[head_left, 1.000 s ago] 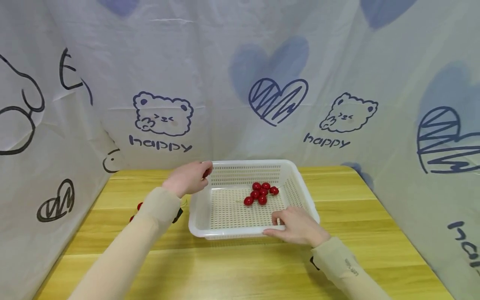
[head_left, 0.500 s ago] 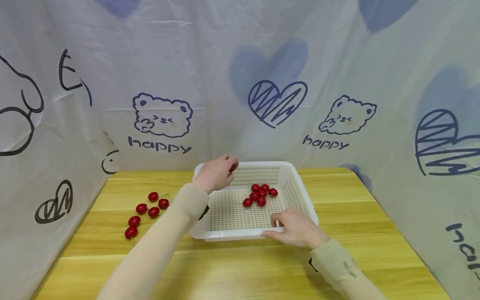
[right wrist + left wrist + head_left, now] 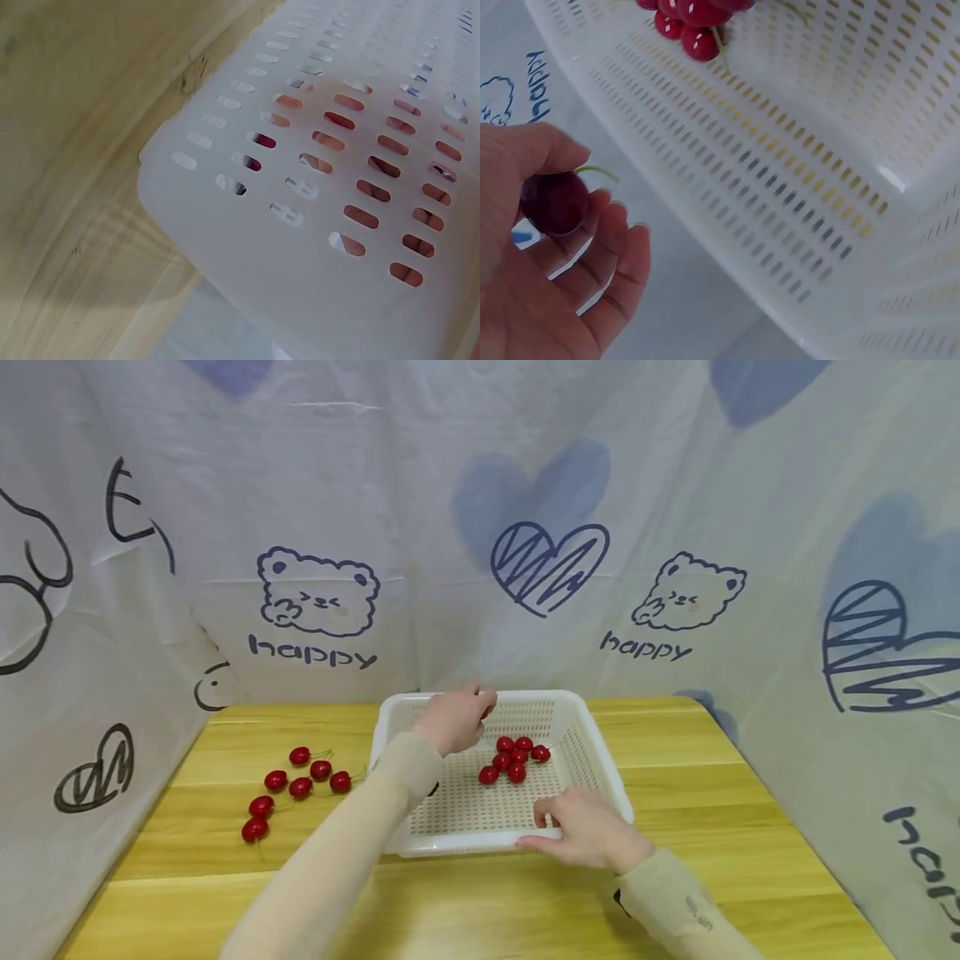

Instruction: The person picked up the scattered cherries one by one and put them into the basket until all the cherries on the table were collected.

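Observation:
My left hand is over the far left part of a white slotted plastic basket. Its thumb and fingers pinch a dark red cherry with a green stem, plainly seen in the left wrist view. Several red cherries lie clustered on the basket floor. My right hand grips the basket's near rim toward the right, thumb outside and fingers inside. In the right wrist view the basket wall covers most of that hand; its fingers show through the slots.
Several more cherries with stems are scattered on the wooden table left of the basket. A white cloth printed with bears and hearts hangs behind the table and along both sides.
My left hand has moved rightward from the basket's left edge to over its inside, carrying the cherry. The loose cherries on the left have come into sight. My right hand keeps its grip on the rim.

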Available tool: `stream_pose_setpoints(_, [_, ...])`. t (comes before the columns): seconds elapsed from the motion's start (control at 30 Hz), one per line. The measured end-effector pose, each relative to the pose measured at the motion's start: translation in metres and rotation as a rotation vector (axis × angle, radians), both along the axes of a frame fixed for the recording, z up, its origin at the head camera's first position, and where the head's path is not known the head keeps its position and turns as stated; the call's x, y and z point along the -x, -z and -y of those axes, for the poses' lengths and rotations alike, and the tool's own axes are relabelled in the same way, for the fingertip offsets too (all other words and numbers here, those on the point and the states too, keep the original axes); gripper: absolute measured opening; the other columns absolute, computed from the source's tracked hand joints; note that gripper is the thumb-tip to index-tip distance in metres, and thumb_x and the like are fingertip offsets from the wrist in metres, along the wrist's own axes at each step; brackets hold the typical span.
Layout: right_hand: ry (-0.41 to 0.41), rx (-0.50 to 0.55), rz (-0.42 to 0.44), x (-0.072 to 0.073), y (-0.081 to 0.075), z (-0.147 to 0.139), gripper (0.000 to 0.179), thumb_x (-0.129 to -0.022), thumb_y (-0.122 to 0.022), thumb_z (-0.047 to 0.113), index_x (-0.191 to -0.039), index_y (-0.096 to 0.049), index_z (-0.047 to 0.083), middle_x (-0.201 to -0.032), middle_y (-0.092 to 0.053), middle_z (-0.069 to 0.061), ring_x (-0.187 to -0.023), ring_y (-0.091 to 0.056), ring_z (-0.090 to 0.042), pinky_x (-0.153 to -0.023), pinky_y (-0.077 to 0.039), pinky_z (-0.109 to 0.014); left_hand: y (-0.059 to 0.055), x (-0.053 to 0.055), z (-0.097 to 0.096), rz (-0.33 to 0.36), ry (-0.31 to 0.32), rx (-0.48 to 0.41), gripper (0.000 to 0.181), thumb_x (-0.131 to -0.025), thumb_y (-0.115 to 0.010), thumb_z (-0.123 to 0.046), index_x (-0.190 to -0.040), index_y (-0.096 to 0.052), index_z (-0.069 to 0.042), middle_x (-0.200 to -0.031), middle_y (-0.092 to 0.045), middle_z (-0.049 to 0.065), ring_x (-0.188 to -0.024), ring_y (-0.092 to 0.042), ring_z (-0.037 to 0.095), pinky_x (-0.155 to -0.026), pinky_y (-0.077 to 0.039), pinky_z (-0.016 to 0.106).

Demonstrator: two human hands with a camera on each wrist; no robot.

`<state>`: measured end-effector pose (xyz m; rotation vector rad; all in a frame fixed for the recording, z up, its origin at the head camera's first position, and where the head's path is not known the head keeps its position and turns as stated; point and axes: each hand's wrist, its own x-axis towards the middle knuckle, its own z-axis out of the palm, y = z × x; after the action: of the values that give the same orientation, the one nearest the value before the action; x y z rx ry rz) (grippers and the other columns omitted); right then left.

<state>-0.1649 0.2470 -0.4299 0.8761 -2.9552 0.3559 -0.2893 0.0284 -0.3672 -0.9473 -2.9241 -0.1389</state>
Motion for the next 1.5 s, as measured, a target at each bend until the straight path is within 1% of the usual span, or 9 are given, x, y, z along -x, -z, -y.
stream_pose_setpoints(0.13, [-0.012, 0.002, -0.014, -0.005, 0.001, 0.004, 0.049, -0.089, -0.057, 0.070, -0.078, -0.064, 0.023, -0.052, -0.036, 0.017, -0.050, -0.036, -0.001, -0.051, -0.031, -0.020, 0.011, 0.000, 0.000, 0.064, -0.012, 0.022, 0.008, -0.095, -0.063, -0.012, -0.099, -0.058, -0.015, -0.094, -0.059, 0.005, -0.076, -0.055, 0.020, -0.068, -0.048, 0.035])
stream_pose_setpoints(0.3, [-0.006, -0.003, -0.012, -0.009, 0.001, 0.007, 0.050, -0.090, -0.056, 0.070, -0.079, -0.065, 0.022, -0.052, -0.039, 0.017, -0.050, -0.038, -0.001, -0.053, -0.033, -0.019, 0.020, 0.001, 0.000, 0.075, -0.003, 0.055, 0.012, -0.090, -0.069, -0.011, -0.089, -0.057, -0.015, -0.088, -0.064, 0.004, -0.080, -0.061, 0.021, -0.071, -0.051, 0.039])
stream_pose_setpoints(0.63, [-0.015, 0.017, 0.000, -0.014, 0.000, 0.010, 0.050, -0.091, -0.056, 0.069, -0.081, -0.067, 0.022, -0.053, -0.041, 0.017, -0.050, -0.039, 0.000, -0.054, -0.035, -0.019, 0.031, 0.001, -0.009, 0.158, -0.039, 0.141, 0.013, -0.090, -0.073, -0.015, -0.094, -0.060, -0.016, -0.089, -0.068, 0.001, -0.082, -0.062, 0.017, -0.074, -0.053, 0.034])
stream_pose_setpoints(0.73, [-0.017, 0.018, -0.007, -0.015, 0.000, 0.011, 0.049, -0.091, -0.055, 0.070, -0.081, -0.067, 0.023, -0.052, -0.040, 0.017, -0.050, -0.039, 0.000, -0.054, -0.035, -0.019, 0.034, 0.001, -0.012, 0.190, -0.048, 0.139, 0.015, -0.087, -0.075, -0.015, -0.094, -0.062, -0.016, -0.089, -0.068, 0.000, -0.083, -0.063, 0.018, -0.075, -0.053, 0.035])
stream_pose_setpoints(0.9, [-0.007, 0.012, 0.002, -0.016, 0.000, 0.011, 0.050, -0.090, -0.055, 0.072, -0.081, -0.066, 0.024, -0.052, -0.040, 0.017, -0.049, -0.037, 0.001, -0.052, -0.034, -0.019, 0.040, 0.000, -0.014, 0.260, -0.078, 0.116, 0.015, -0.089, -0.076, -0.017, -0.098, -0.064, -0.016, -0.089, -0.068, -0.001, -0.084, -0.062, 0.017, -0.079, -0.052, 0.034])
stream_pose_setpoints(1.13, [-0.002, 0.022, 0.031, -0.021, -0.002, 0.010, 0.053, -0.090, -0.055, 0.072, -0.080, -0.068, 0.021, -0.053, -0.042, 0.017, -0.049, -0.037, 0.001, -0.051, -0.034, -0.019, 0.040, -0.006, -0.014, 0.254, -0.062, 0.122, 0.014, -0.090, -0.076, -0.020, -0.098, -0.065, -0.016, -0.092, -0.070, -0.001, -0.085, -0.064, 0.016, -0.077, -0.053, 0.033])
stream_pose_setpoints(1.27, [-0.007, 0.031, 0.034, -0.023, -0.003, 0.011, 0.054, -0.090, -0.055, 0.072, -0.068, -0.063, 0.024, -0.051, -0.036, 0.018, -0.047, -0.032, 0.001, -0.049, -0.031, -0.019, 0.043, -0.005, -0.015, 0.242, -0.066, 0.141, 0.013, -0.090, -0.075, -0.021, -0.096, -0.064, -0.017, -0.089, -0.069, -0.002, -0.082, -0.063, 0.015, -0.075, -0.053, 0.033])
stream_pose_setpoints(1.37, [-0.012, 0.031, 0.028, -0.022, -0.003, 0.011, 0.055, -0.090, -0.055, 0.073, -0.058, -0.055, 0.027, -0.049, -0.030, 0.020, -0.046, -0.028, 0.002, -0.048, -0.028, -0.019, 0.044, -0.005, -0.014, 0.241, -0.071, 0.154, 0.013, -0.090, -0.074, -0.022, -0.098, -0.064, -0.017, -0.091, -0.070, -0.001, -0.083, -0.063, 0.016, -0.077, -0.053, 0.034])
stream_pose_setpoints(1.5, [-0.020, 0.031, 0.029, -0.021, -0.002, 0.013, 0.058, -0.089, -0.056, 0.073, -0.053, -0.049, 0.027, -0.048, -0.025, 0.020, -0.046, -0.025, 0.002, -0.047, -0.024, -0.018, 0.043, -0.007, -0.014, 0.257, -0.072, 0.146, 0.020, -0.092, -0.072, -0.025, -0.109, -0.066, -0.016, -0.104, -0.072, 0.001, -0.095, -0.067, 0.018, -0.085, -0.055, 0.036])
